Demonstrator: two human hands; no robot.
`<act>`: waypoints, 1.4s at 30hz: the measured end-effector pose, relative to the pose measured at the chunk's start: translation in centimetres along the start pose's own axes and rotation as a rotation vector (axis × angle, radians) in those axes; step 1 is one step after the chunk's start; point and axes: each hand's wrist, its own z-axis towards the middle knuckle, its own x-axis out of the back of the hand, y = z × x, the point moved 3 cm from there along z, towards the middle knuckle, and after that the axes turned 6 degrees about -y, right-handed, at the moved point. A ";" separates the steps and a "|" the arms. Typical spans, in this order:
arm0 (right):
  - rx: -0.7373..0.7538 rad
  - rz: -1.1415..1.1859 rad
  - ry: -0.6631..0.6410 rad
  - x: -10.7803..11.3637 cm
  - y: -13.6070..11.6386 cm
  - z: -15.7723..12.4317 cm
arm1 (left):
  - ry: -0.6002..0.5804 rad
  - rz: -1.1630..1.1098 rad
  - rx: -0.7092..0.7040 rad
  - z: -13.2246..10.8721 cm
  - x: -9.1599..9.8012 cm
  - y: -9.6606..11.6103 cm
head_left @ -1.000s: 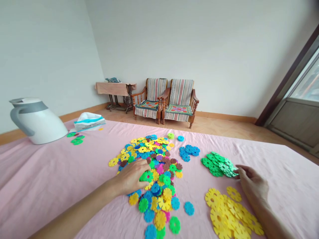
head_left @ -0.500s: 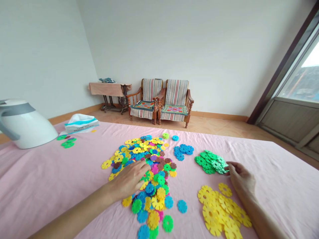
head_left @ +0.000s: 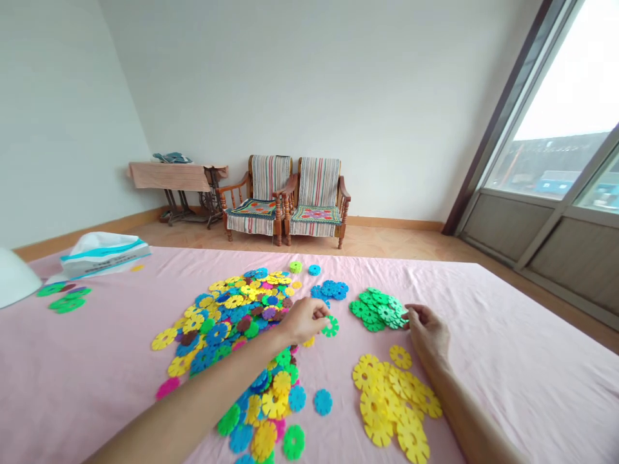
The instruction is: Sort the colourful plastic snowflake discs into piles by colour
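A heap of mixed-colour plastic snowflake discs [head_left: 227, 328] spreads over the pink bedsheet [head_left: 488, 386] in front of me. My left hand [head_left: 304, 321] has moved off the heap, its fingertips pinching a green snowflake disc [head_left: 330, 326] at the heap's right side. My right hand [head_left: 428, 332] rests on the sheet, its slightly parted fingers touching the edge of a sorted green disc pile [head_left: 380, 309]. Below that hand lies a yellow disc pile [head_left: 391, 399]. A small blue disc group [head_left: 329, 290] sits beyond the left hand.
A tissue packet [head_left: 101, 254] and part of a white jug [head_left: 14, 277] stand at the sheet's far left, beside several green discs [head_left: 65, 301]. Beyond the sheet's far edge are a wooden floor, two striped armchairs [head_left: 285, 196] and a treadle table [head_left: 176, 180].
My left hand has moved right, off the heap, with a green disc at its fingertips. The view has turned left, shifting the jug nearly out of frame and showing more window.
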 end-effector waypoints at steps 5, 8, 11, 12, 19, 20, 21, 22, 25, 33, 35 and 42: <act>0.020 0.015 0.003 0.0 0.0 0.1 | 0.004 -0.108 -0.014 7.1 -4.7 2.3; 0.030 0.017 0.002 -0.1 0.0 0.1 | 0.051 -0.138 -0.022 8.9 -5.2 3.1; 0.032 0.018 -0.006 -0.2 0.0 0.2 | 0.115 -0.119 -0.044 7.9 -4.0 2.7; 0.031 0.019 -0.009 -0.2 0.0 0.1 | 0.132 -0.106 -0.056 7.0 -3.3 2.4; 0.037 0.016 0.004 0.0 -0.3 -0.2 | 0.262 0.042 -0.079 -3.5 4.4 -0.7; 0.041 0.016 0.012 0.2 -0.6 -0.2 | 0.298 0.117 -0.084 -5.2 5.6 -1.3; 0.044 0.015 0.022 0.3 -0.9 -0.3 | 0.317 0.180 -0.078 -6.8 6.7 -1.9; 0.052 0.015 0.033 0.3 -1.5 -0.4 | 0.316 0.241 -0.065 -8.3 7.5 -2.5; 0.130 0.023 -0.012 -0.6 -4.5 -1.5 | 0.321 0.402 -0.060 -12.8 9.2 -4.2; 0.726 -0.214 -0.793 -8.9 -16.2 -13.3 | 0.078 0.657 0.007 -20.8 8.9 -6.0; 0.826 -0.321 -0.999 -10.5 -17.3 -16.3 | 0.011 0.703 0.011 -21.2 8.6 -6.2; 0.790 -0.510 -1.177 -15.1 -16.7 -17.6 | 0.067 0.771 0.018 -18.5 8.8 -8.6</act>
